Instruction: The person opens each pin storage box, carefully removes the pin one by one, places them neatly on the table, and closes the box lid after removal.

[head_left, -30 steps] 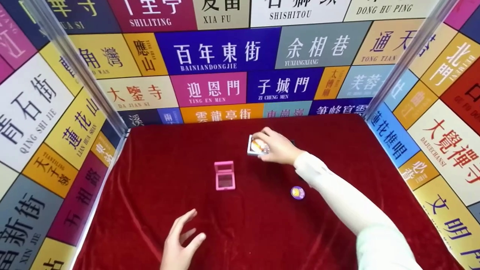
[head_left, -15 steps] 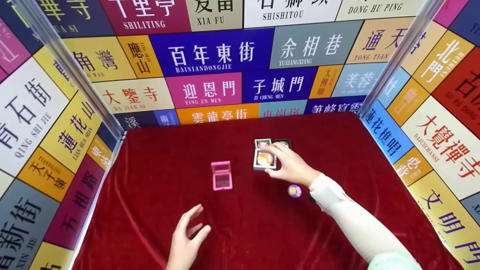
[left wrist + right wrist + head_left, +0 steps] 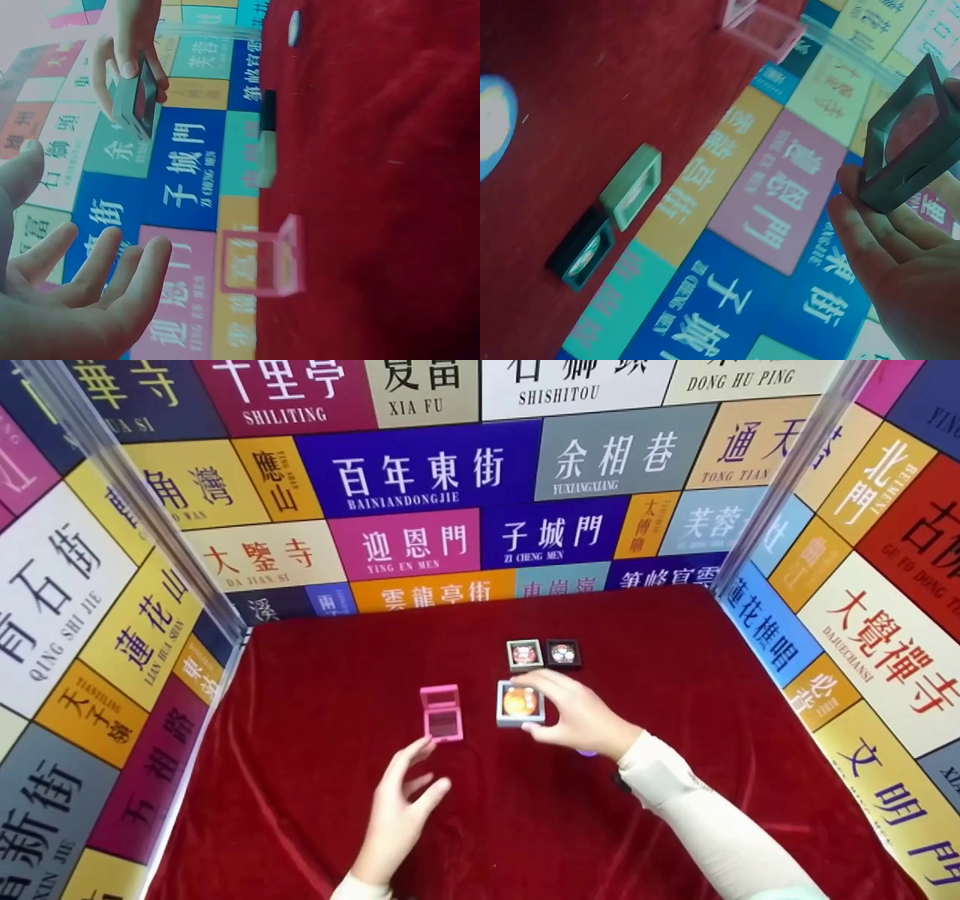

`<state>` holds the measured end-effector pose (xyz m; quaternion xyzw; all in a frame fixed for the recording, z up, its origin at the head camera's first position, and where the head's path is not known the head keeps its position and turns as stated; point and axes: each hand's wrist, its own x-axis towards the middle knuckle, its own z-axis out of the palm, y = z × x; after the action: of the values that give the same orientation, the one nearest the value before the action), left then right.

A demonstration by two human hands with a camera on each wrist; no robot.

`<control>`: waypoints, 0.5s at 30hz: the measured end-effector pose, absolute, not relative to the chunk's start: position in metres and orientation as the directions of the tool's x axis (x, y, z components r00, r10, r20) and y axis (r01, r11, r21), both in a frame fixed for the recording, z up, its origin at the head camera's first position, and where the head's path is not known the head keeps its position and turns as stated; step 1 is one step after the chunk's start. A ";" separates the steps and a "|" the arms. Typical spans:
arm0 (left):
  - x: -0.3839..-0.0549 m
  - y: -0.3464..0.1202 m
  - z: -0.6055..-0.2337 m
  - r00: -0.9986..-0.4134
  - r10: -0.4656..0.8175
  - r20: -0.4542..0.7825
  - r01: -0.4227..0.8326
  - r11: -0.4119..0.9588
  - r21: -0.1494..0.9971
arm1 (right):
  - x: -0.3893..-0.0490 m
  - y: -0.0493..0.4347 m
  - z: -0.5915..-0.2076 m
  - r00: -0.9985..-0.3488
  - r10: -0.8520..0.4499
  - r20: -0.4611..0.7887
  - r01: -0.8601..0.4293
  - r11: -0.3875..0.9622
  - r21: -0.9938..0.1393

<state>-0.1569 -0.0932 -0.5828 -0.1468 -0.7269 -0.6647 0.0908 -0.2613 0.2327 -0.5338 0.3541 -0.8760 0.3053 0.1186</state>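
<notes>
My right hand (image 3: 581, 709) grips a square grey box (image 3: 520, 703) by its edges, raised above the cloth. Through the box's clear window shows a round orange thing; its kind cannot be told. In the right wrist view the fingers lie under and behind the grey box (image 3: 911, 142). My left hand (image 3: 401, 810) holds nothing, its fingers loosely bent. In the head view its index fingertip overlaps the lower edge of a small pink case (image 3: 442, 708), which stands open with its lid up. The left wrist view shows this hand apart from the pink case (image 3: 289, 259).
A pale green box (image 3: 524, 655) and a black box (image 3: 563, 653) sit side by side at the back of the red cloth (image 3: 315, 780). A round purple-edged piece (image 3: 586, 752) is mostly hidden under my right wrist. Printed walls (image 3: 420, 465) surround the cloth.
My right hand has carried the grey box from the back of the cloth nearer to me, uncovering the green and black boxes. The left hand has moved forward and right, towards the pink case.
</notes>
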 end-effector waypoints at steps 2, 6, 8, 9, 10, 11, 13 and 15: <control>-0.167 -0.083 -0.578 -0.934 0.122 0.336 0.344 0.055 0.937 | -0.254 0.228 -0.534 -0.710 -0.560 0.427 -0.704 0.545 -0.455; -0.185 -0.063 -0.574 -0.917 0.194 0.348 0.363 0.045 0.931 | -0.242 0.218 -0.533 -0.692 -0.576 0.435 -0.721 0.516 -0.463; -0.191 -0.055 -0.573 -0.907 0.234 0.349 0.369 0.047 0.928 | -0.238 0.214 -0.533 -0.687 -0.580 0.439 -0.725 0.504 -0.469; -0.194 -0.051 -0.573 -0.903 0.250 0.350 0.374 0.052 0.926 | -0.236 0.213 -0.533 -0.686 -0.580 0.439 -0.726 0.500 -0.473; -0.195 -0.048 -0.573 -0.900 0.259 0.351 0.376 0.055 0.925 | -0.235 0.211 -0.533 -0.684 -0.581 0.442 -0.727 0.494 -0.476; -0.196 -0.046 -0.573 -0.897 0.263 0.356 0.381 0.051 0.923 | -0.234 0.210 -0.533 -0.680 -0.581 0.447 -0.731 0.489 -0.477; -0.198 -0.043 -0.573 -0.895 0.252 0.367 0.390 0.043 0.920 | -0.232 0.208 -0.532 -0.677 -0.584 0.449 -0.733 0.480 -0.482; -0.199 -0.042 -0.573 -0.895 0.232 0.381 0.400 0.036 0.916 | -0.231 0.206 -0.531 -0.666 -0.592 0.454 -0.742 0.462 -0.486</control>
<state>-0.1989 -0.0416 -0.5735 -0.2201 -0.7170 -0.6583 0.0638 -0.2314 0.2064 -0.5305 0.3935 -0.8477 0.3379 0.1110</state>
